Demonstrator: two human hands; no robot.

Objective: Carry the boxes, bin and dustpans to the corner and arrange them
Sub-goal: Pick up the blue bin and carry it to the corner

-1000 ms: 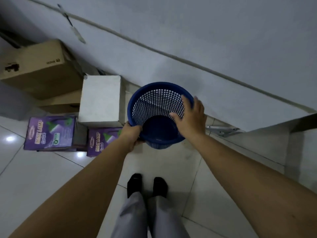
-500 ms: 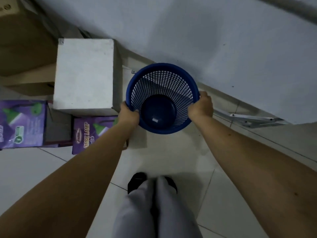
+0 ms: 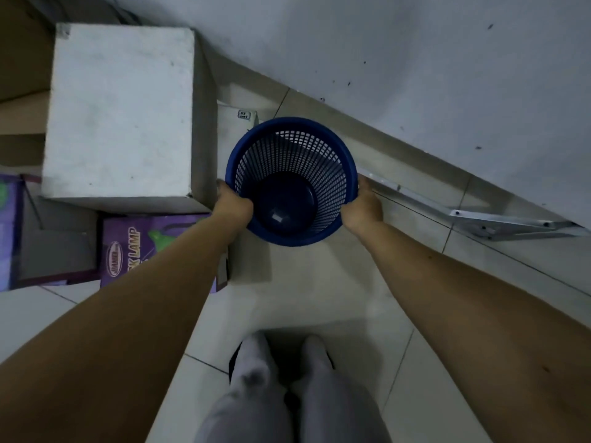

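A blue mesh bin (image 3: 289,161) stands upright close to the wall, just right of a white box (image 3: 120,110). My left hand (image 3: 235,203) grips the bin's left side below the rim. My right hand (image 3: 363,206) grips its right side. The bin is empty inside. A purple desk-lamp box (image 3: 137,247) lies under the white box's near edge, partly hidden by my left forearm. Another purple box (image 3: 8,228) lies at the far left edge. Whether the bin's base touches the floor is hidden.
Brown cardboard boxes (image 3: 22,68) fill the top-left corner. A grey wall (image 3: 415,59) runs diagonally behind the bin. A metal bracket (image 3: 473,219) lies on the tiled floor at the right. My legs and feet (image 3: 281,378) are at the bottom.
Both hands shifted from the bin's rim to its sides, and the bin came down lower beside the white box. The view tilted further down toward the floor.
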